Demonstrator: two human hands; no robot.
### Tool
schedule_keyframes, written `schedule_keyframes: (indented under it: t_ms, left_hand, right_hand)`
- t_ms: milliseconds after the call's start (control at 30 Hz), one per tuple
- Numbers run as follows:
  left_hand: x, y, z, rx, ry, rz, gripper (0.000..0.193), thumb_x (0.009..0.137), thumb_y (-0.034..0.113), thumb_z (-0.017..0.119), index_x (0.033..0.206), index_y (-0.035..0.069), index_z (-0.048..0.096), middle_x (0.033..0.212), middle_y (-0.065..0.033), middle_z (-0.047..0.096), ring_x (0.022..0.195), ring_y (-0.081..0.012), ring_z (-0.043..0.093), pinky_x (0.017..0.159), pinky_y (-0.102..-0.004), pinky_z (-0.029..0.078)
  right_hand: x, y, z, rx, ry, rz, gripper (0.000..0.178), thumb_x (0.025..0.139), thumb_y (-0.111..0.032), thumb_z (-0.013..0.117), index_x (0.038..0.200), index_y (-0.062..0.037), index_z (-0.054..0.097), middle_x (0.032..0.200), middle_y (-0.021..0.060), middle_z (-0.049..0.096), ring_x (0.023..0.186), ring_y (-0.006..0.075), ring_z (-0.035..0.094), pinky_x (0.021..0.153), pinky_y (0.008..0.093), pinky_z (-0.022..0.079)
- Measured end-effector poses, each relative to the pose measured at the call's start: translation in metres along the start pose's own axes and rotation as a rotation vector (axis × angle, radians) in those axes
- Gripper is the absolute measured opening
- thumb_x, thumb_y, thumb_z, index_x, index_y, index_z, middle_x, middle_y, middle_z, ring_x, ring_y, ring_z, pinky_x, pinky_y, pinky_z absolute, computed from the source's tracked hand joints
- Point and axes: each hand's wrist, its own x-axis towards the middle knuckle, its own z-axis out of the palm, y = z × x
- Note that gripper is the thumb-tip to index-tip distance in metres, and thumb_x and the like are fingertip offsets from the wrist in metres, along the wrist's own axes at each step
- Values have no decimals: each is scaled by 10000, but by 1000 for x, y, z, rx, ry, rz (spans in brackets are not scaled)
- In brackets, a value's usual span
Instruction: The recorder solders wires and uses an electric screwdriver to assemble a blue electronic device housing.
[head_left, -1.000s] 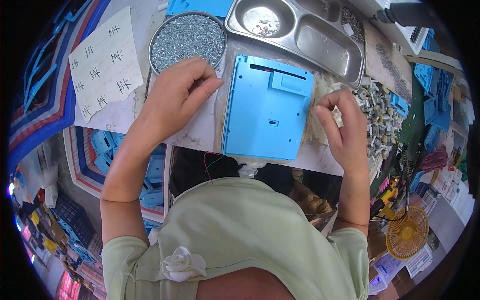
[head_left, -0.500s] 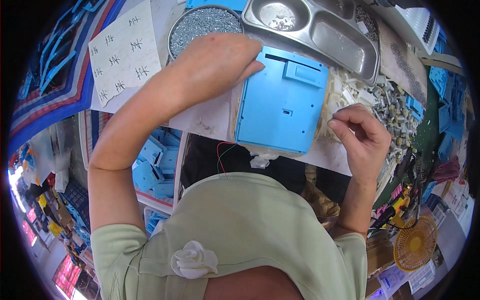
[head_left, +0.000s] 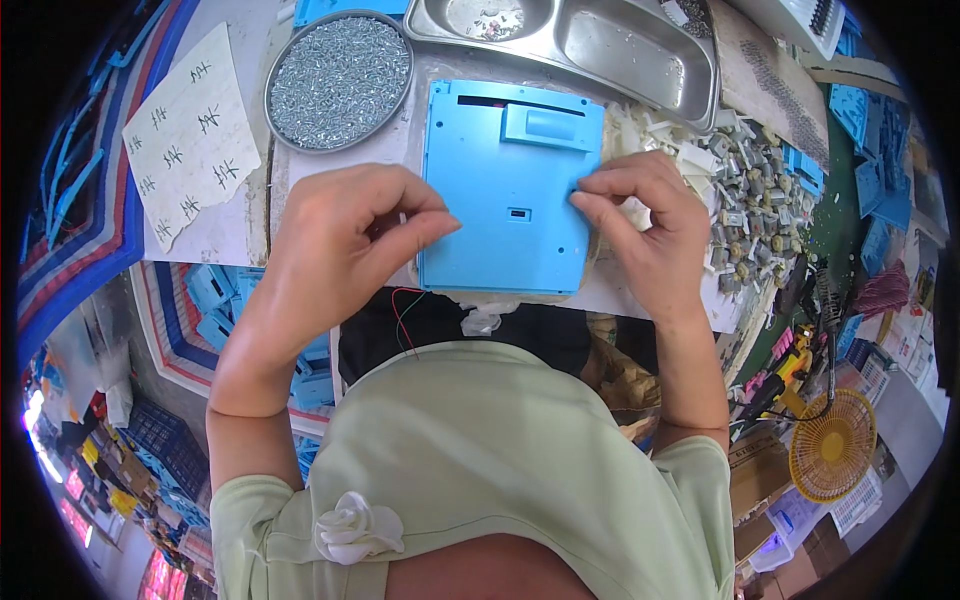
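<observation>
A square light-blue plastic panel [head_left: 475, 185] lies flat before me, with a slot and a raised block along its far side and a small rectangular cutout nearer me. Over its left edge hovers my left hand [head_left: 355, 235], thumb and fingertips drawn together. My right hand [head_left: 655, 230] is at the panel's right edge, thumb and forefinger closed in a pinch beside a small dark spot. Whatever either pinch holds is too small to make out. Beyond my left hand stands a round metal dish [head_left: 340, 80] filled with small silvery screws.
A steel compartment tray [head_left: 625, 50] sits at the back. Small metal-and-white parts [head_left: 745, 210] are heaped at right. A handwritten paper sheet [head_left: 190, 130] lies at left. Red and green wires [head_left: 402, 315] hang at the table's near edge. A yellow fan [head_left: 832, 445] stands lower right.
My left hand has come back from the panel's far left corner, near the screw dish, to its left side. My right hand has moved in to the right edge. The whole view has shifted.
</observation>
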Motion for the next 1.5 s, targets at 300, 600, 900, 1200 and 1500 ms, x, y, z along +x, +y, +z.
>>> schedule_keyframes:
  t_ms: [300, 600, 900, 1200, 1500]
  left_hand:
    - [-3, 4, 18, -300, -39, -41, 109, 873, 24, 774, 815, 4, 684, 712, -17, 665, 620, -51, 597, 541, -206, 450]
    - [-1, 32, 46, -1007, -187, -331, 199, 956, 142, 737, 828, 16, 650, 711, 1, 659, 640, -11, 558, 539, -183, 425]
    - [16, -14, 24, 105, 300, 153, 146, 862, 146, 779, 915, 22, 723, 760, -60, 643, 717, -143, 645, 651, -302, 502]
    - [35, -97, -30, 652, 344, 150, 134, 863, 122, 737, 922, 5, 710, 935, -104, 662, 906, -287, 647, 833, -384, 495]
    - [39, -106, -27, 600, 388, 197, 122, 900, 160, 691, 947, 47, 683, 929, -99, 658, 897, -329, 637, 791, -426, 488]
  right_hand:
    - [4, 7, 0, 277, -136, 276, 270, 724, -105, 867, 969, -75, 758, 858, 17, 589, 844, 169, 549, 776, 284, 444]
    - [-21, -49, -1, 67, 29, -353, 360, 632, -82, 899, 944, -67, 721, 874, 59, 644, 766, 261, 549, 660, 349, 455]
    - [-26, -44, 0, -39, 100, -312, 284, 671, 7, 823, 923, -75, 722, 825, 65, 645, 754, 268, 570, 652, 350, 459]
    - [-21, -31, -7, -192, -160, -146, 160, 688, -14, 795, 823, -78, 739, 809, 41, 660, 819, 262, 578, 708, 363, 493]
    - [0, -38, -17, -160, -371, 100, 150, 724, -43, 767, 866, -67, 725, 767, 54, 648, 799, 244, 592, 739, 352, 496]
